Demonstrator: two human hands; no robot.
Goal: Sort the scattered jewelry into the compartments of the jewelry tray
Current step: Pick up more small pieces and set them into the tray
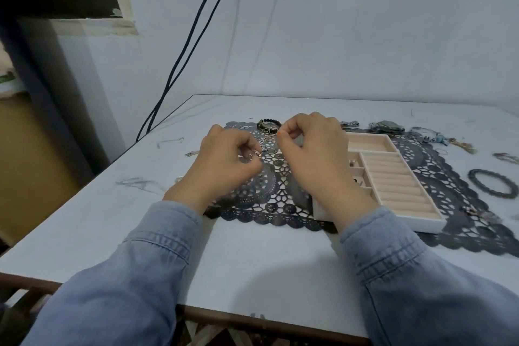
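My left hand (pixel 224 160) is raised over the dark lace mat (pixel 269 199) and pinches a small silver piece of jewelry (pixel 254 154) with curled fingers. My right hand (pixel 311 154) is beside it, thumb and finger pinched together; what it holds is too small to tell. The cream jewelry tray (pixel 393 177) lies on the mat just right of my right hand, which hides its left compartments. A dark bead bracelet (pixel 268 124) lies behind my hands. Small silver rings (pixel 270 149) rest on the mat between my hands.
More jewelry is scattered on the white table: a dark beaded bracelet (pixel 493 184) at far right, tangled pieces (pixel 386 126) behind the tray, small chains (pixel 191 153) left of the mat. Two black cables (pixel 182 56) hang by the table's left back edge.
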